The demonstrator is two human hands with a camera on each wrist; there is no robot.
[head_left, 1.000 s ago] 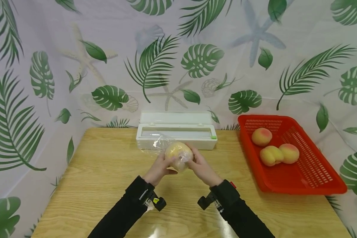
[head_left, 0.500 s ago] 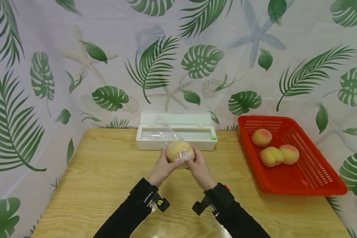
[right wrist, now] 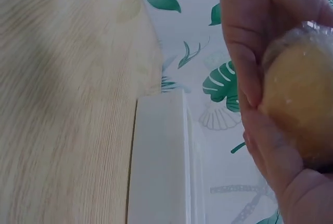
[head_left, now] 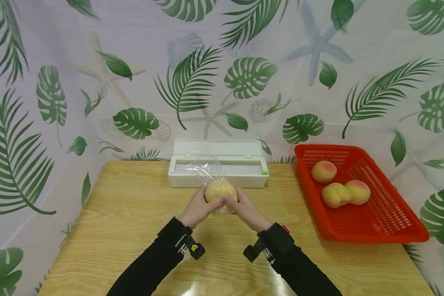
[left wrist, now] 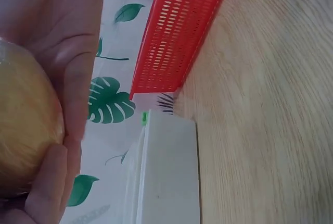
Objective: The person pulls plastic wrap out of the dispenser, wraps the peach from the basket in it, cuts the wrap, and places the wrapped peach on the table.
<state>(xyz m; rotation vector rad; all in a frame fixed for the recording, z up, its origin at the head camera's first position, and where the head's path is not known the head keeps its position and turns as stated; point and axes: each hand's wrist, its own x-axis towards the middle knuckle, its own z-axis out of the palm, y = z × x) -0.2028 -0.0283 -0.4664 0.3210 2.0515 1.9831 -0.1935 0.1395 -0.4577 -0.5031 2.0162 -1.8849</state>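
Note:
Between both hands is a yellow peach (head_left: 220, 190) in clear cling film, held above the table. A loose flap of the film (head_left: 206, 166) stands up from its far left side. My left hand (head_left: 200, 207) grips the fruit from the left and my right hand (head_left: 249, 210) from the right, with the thumbs meeting at its near side. Both wrist views show fingers curled around the wrapped peach (left wrist: 26, 120). Its underside is hidden in the head view. Just behind the hands stands a white cling film dispenser (head_left: 218, 181), its lid raised.
On the right sits a red plastic basket (head_left: 377, 234) with several peaches (head_left: 323, 171) at its far left end. The wooden table (head_left: 133, 197) ends at a leaf-patterned cloth backdrop (head_left: 207, 82). The dispenser carries a small green slider (head_left: 264, 172) at its right end.
The wrapped peach has been turned a little in the hands. The film flap, earlier spread to the left, now points up and away. The thumbs have come together at the near side.

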